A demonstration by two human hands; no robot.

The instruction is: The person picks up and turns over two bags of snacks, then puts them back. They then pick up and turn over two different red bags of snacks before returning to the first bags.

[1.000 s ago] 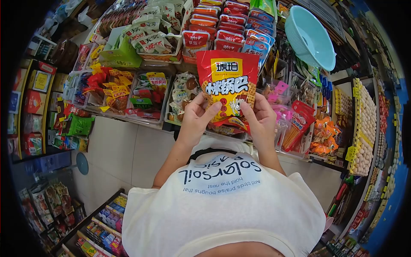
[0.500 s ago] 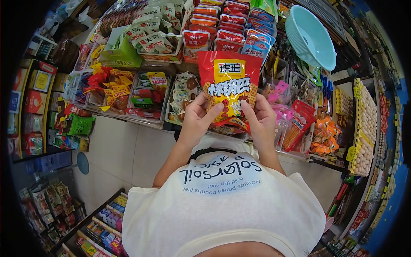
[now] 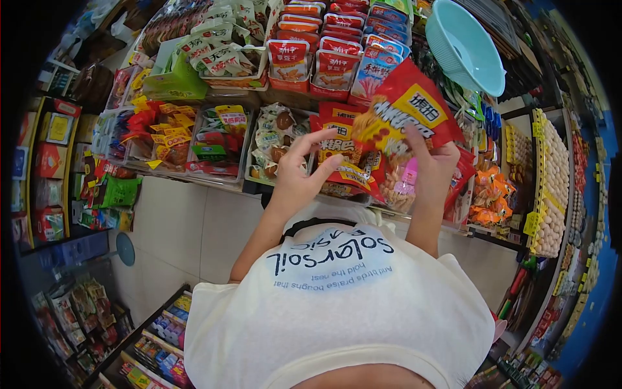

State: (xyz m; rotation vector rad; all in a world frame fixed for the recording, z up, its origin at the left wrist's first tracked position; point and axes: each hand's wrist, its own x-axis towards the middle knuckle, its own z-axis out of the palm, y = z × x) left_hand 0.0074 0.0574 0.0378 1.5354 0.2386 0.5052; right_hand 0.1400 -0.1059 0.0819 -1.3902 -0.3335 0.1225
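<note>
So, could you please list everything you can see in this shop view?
Red-and-yellow foil snack bag: one, tilted, held above the shelf front.
Matching red snack bags: several, stacked below it.
Teal plastic basin: one, top right.
Green cardboard display box: one, upper left shelf.
Clear plastic trays: several, holding mixed sweets, along the shelf front.
Pale eggs: many, in racks at right.
White printed T-shirt: one, bottom centre.
Left hand: one, open, by the stacked bags.
Right hand: one, gripping the tilted bag.
</note>
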